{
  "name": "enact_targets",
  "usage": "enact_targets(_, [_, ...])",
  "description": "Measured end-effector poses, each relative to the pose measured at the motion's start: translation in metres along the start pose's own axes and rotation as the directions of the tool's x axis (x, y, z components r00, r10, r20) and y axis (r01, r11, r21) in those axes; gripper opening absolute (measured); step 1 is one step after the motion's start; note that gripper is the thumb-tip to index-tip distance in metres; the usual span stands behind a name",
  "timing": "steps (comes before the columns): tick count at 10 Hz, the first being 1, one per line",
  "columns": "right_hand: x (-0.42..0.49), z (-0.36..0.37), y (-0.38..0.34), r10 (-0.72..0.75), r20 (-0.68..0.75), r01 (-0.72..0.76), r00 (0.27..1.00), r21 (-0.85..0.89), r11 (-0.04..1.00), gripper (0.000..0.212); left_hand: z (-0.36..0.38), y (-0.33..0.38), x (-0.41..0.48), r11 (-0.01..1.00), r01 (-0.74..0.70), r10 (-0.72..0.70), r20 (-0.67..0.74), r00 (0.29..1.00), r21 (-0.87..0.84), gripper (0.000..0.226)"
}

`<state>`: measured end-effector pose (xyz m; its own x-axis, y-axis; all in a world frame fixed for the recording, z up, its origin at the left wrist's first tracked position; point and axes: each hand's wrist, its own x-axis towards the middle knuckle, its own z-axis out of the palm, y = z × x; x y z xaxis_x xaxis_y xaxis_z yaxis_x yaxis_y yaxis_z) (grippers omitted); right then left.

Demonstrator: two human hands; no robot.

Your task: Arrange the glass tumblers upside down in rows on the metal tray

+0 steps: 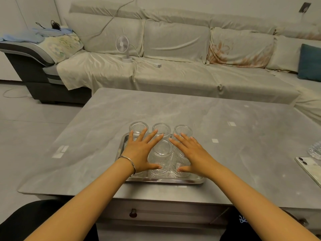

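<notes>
A metal tray (166, 180) lies near the table's front edge, and several ribbed glass tumblers stand upside down on it in rows. The back row shows a left tumbler (138, 128), a middle tumbler (161, 129) and a right tumbler (183, 130). A nearer middle tumbler (161, 153) shows between my hands. My left hand (141, 152) is spread flat, palm down, over the left tumblers. My right hand (192, 153) is spread the same way over the right tumblers. Neither hand grips anything. The glasses beneath my palms are mostly hidden.
The grey stone table (173, 108) carries a white phone (308, 165) and a glass dish (316, 150) at its right edge. A covered sofa (173, 70) with a small white fan (122, 45) stands behind. A drawer knob (133, 213) sits under the table front.
</notes>
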<state>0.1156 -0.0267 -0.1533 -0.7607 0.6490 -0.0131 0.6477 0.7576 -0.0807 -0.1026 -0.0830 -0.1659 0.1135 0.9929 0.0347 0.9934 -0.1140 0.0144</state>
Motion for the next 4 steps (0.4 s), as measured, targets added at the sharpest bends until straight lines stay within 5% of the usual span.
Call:
enact_targets(2, [-0.004, -0.015, -0.007, -0.016, 0.043, 0.013, 0.999, 0.071, 0.997, 0.092, -0.004, -0.002, -0.003, 0.999, 0.001, 0.0, 0.02, 1.0, -0.035, 0.102])
enact_targets(3, [-0.007, -0.041, -0.012, -0.019, -0.083, 0.044, 0.996, 0.307, 0.951, 0.076, -0.009, 0.0, -0.002, 0.997, 0.0, 0.0, 0.008, 1.0, -0.072, 0.096])
enact_targets(4, [-0.014, -0.103, -0.024, 0.085, -0.526, 0.298, 0.846, 0.599, 0.744, 0.048, -0.017, 0.003, 0.001, 0.987, 0.025, -0.023, 0.014, 1.0, -0.157, 0.096])
